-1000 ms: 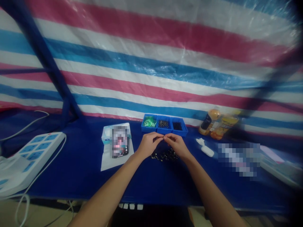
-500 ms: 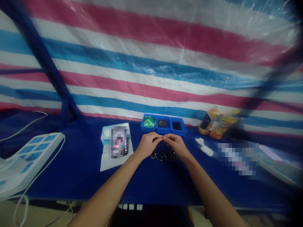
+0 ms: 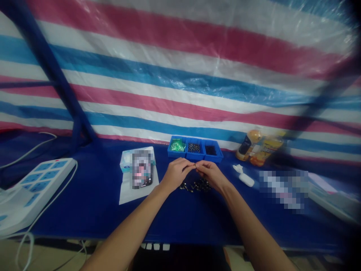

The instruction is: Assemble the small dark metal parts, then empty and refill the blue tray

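My left hand (image 3: 175, 174) and my right hand (image 3: 211, 174) meet fingertip to fingertip above the blue table (image 3: 93, 203). Both are closed in a pinch on a tiny part between them, too small to name. Just below the hands lies a heap of small dark parts (image 3: 196, 185). Behind the hands stand three joined blue bins (image 3: 195, 149): the left holds green pieces, the middle grey ones, the right black ones.
A phone (image 3: 140, 171) lies on white paper beside a tissue pack at the left. A white power strip (image 3: 26, 188) with cords sits at far left. Two orange bottles (image 3: 258, 148) and a small white object (image 3: 244, 177) are at the right. A striped tarp hangs behind.
The hands have stayed together at the same spot, with only slight finger movement. Nothing else has moved.
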Demonstrator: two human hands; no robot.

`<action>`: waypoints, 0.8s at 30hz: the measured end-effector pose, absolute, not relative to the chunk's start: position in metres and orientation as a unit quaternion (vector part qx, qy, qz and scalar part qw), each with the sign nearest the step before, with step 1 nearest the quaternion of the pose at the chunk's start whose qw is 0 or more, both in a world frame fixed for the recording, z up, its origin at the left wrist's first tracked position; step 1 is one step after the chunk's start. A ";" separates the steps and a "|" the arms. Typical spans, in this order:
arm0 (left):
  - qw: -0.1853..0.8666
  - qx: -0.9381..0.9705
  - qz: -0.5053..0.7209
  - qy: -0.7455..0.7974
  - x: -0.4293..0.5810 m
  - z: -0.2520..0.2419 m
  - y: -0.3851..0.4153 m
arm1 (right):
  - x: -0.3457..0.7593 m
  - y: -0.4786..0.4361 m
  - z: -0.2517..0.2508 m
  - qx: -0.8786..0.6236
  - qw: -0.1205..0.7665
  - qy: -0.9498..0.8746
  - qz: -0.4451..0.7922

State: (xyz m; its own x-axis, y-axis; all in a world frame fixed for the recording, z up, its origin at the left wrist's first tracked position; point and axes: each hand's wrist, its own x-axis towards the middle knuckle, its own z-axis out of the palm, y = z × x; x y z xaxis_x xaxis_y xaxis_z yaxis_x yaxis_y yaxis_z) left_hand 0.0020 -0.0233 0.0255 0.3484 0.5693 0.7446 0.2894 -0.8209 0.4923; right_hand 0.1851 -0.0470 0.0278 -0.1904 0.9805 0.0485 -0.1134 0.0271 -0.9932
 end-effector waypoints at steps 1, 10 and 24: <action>0.134 0.810 0.507 0.262 0.002 0.025 -0.024 | 0.186 -0.048 0.028 -0.409 0.483 -0.524 0.570; 0.164 0.805 0.492 0.288 0.006 0.040 -0.035 | 0.181 -0.053 0.038 -0.367 0.483 -0.483 0.632; 0.068 0.740 0.447 0.499 -0.011 0.035 -0.017 | 0.186 -0.041 0.035 -0.465 0.559 -0.403 0.556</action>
State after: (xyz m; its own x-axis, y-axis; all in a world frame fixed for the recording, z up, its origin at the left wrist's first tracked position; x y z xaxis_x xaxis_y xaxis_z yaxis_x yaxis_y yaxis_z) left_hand -0.0114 -0.0167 0.0350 0.1038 0.7980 0.5937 0.6772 -0.4939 0.5454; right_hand 0.1856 -0.0411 0.0347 0.0569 0.9962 -0.0660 -0.2463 -0.0500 -0.9679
